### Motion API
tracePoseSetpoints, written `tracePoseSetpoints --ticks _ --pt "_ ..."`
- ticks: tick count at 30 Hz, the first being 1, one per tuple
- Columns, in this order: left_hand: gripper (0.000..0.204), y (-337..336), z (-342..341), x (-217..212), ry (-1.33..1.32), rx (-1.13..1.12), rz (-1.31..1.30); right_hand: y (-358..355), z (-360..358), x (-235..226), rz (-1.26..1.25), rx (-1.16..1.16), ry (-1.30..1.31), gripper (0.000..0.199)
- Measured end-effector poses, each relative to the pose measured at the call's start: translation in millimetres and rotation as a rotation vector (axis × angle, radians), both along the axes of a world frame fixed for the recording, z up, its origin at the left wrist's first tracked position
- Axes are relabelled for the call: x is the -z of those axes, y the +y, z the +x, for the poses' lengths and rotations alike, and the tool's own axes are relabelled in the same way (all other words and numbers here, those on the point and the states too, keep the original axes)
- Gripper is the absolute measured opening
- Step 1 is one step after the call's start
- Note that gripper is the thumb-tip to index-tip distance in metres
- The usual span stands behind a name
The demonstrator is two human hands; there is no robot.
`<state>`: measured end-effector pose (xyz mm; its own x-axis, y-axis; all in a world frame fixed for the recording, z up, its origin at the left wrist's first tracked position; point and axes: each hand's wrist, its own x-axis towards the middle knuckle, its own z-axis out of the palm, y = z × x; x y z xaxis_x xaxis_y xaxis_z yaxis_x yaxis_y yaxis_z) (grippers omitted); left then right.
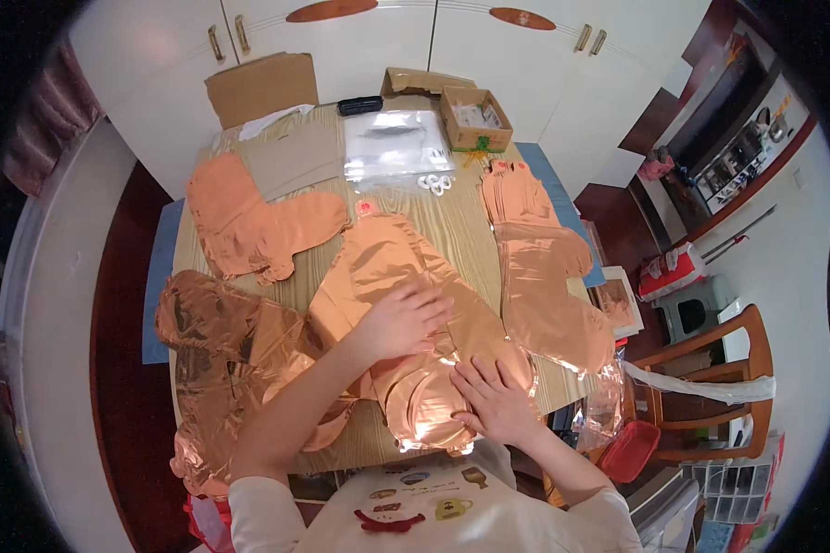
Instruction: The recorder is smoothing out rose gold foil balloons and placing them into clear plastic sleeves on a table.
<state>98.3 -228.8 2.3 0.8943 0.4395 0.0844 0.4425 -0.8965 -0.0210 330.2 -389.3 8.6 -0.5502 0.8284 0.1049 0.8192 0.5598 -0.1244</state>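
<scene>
A flat, uninflated copper-coloured foil balloon (387, 258) lies in front of me, with a small pink-red sticker at its far tip. My left hand (404, 321) rests on its middle, palm down with the fingers stretched out. Nearer to me, my right hand (496, 398) lies on the balloon's near part, fingers spread and holding nothing. Creases and bright reflections show in the foil beside that hand. At the far left is another flat foil balloon (249, 221). Crumpled copper foil (217, 341) lies left of my left forearm, and stacked foil balloons (544, 276) lie to the right.
Towards the back of the wooden table (295, 157) are clear plastic bags (395, 147), white rings (435, 184), a black case (360, 105) and an open cardboard box (476, 120). White cabinets (341, 46) stand behind. A wooden chair (761, 355) and red basin (631, 452) are at right.
</scene>
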Motion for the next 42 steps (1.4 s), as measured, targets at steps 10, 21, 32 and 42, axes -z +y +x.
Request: tracePoseSetpoints --ticks 10,21,32,42 --pt "0.074 -18 -1 14 -0.148 -0.054 -0.173 5 5 1 -0.014 -0.050 -0.005 0.072" --pt "0.106 -24 -3 12 -0.190 -0.060 -0.213 22 13 -4 -0.149 -0.149 -0.127 0.113" --pt "0.109 -23 -3 14 -0.167 -0.058 -0.184 34 20 -19 -0.250 -0.218 -0.134 0.119" --pt "0.108 -22 -3 15 -0.172 -0.049 -0.175 41 17 6 -0.021 -0.149 0.122 0.065"
